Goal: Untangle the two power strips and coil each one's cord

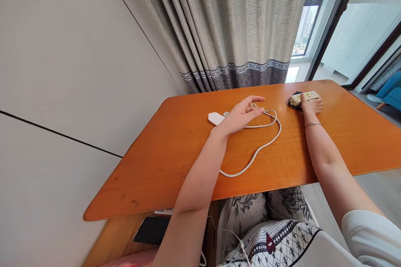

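Observation:
My right hand [312, 105] is closed around a cream power strip [305, 97] near the far right of the table, thumb on its near side. A bundled black cord [293, 103] lies against the strip's left end. My left hand [242, 113] hovers over the middle of the table with fingers apart, and I see nothing in it. Below and around it, a white cord [262, 147] runs in a loose loop. The white end of a flat device [215, 118], perhaps another power strip, shows left of my wrist, which hides the rest of it.
The orange wooden table [156, 154] has a pale wall panel [62, 91] to its left and a grey curtain [244, 21] behind. Under the front edge, a black flat object [152, 230] rests on a lower wooden surface. A blue chair [390, 89] stands at the far right.

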### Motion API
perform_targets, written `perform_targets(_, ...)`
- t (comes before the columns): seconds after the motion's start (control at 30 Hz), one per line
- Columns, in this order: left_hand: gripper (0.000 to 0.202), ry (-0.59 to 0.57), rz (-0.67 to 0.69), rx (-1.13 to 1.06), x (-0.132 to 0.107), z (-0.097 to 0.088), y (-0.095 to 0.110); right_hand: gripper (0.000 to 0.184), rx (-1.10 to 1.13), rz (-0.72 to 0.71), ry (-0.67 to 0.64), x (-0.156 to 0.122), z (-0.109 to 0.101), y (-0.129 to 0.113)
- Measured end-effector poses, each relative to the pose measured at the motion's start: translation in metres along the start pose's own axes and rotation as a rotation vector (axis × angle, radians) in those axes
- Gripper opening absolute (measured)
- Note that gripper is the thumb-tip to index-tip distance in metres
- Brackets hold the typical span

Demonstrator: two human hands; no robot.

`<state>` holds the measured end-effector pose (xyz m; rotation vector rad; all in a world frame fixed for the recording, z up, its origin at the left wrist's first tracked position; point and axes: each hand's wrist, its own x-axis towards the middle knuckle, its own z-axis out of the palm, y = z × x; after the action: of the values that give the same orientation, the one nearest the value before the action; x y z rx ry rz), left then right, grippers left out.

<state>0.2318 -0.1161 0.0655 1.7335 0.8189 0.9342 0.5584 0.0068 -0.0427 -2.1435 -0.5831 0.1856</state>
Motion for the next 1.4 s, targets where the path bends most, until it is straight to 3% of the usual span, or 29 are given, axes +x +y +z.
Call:
perform_targets(0.17,0.042,-0.020,0.020,0.011,0.001,-0.001,-0.001,0.062,0.151,0.024,0.049,0.003,-0.002,0.003)
perform_targets(0.3,0.043,0.053,0.049,0.052,0.002,-0.006,0.000,0.032,0.322,0.062,0.152,0.009,-0.010,-0.004)
perform_targets(0.47,0.039,0.250,0.139,0.014,0.004,-0.020,0.002,0.028,0.609,-0.231,0.235,0.013,-0.029,-0.038)
perform_targets(0.57,0.031,0.377,0.151,-0.125,0.005,-0.031,0.004,0.028,0.829,-0.508,0.088,-0.003,-0.035,-0.063)
perform_targets(0.67,0.023,0.482,0.140,-0.295,0.006,-0.042,0.004,0.029,0.855,-0.744,-0.117,-0.043,-0.036,-0.081)
perform_targets(0.73,0.021,0.541,0.131,-0.375,0.007,-0.048,0.004,0.024,0.751,-0.986,-0.328,-0.079,-0.038,-0.086)
perform_targets(0.83,0.019,0.572,0.088,-0.456,0.007,-0.053,0.004,0.015,0.586,-1.272,-0.538,-0.133,-0.043,-0.084)
perform_targets(0.97,0.015,0.527,0.010,-0.496,0.007,-0.051,0.005,0.037,0.005,-1.730,-0.672,-0.177,-0.040,-0.073)
perform_targets(1.07,0.014,0.482,-0.027,-0.482,0.007,-0.048,0.005,0.031,-0.291,-1.817,-0.678,-0.186,-0.029,-0.064)
perform_targets(1.17,0.015,0.437,-0.041,-0.435,0.007,-0.046,0.005,0.021,-0.379,-1.836,-0.722,-0.187,-0.022,-0.060)
perform_targets(1.27,0.015,0.396,-0.037,-0.383,0.007,-0.045,0.003,0.021,-0.253,-1.832,-0.741,-0.187,-0.024,-0.064)
perform_targets(1.4,0.018,0.344,-0.052,-0.317,0.008,-0.045,0.000,0.025,0.104,-1.739,-0.778,-0.187,-0.040,-0.075)
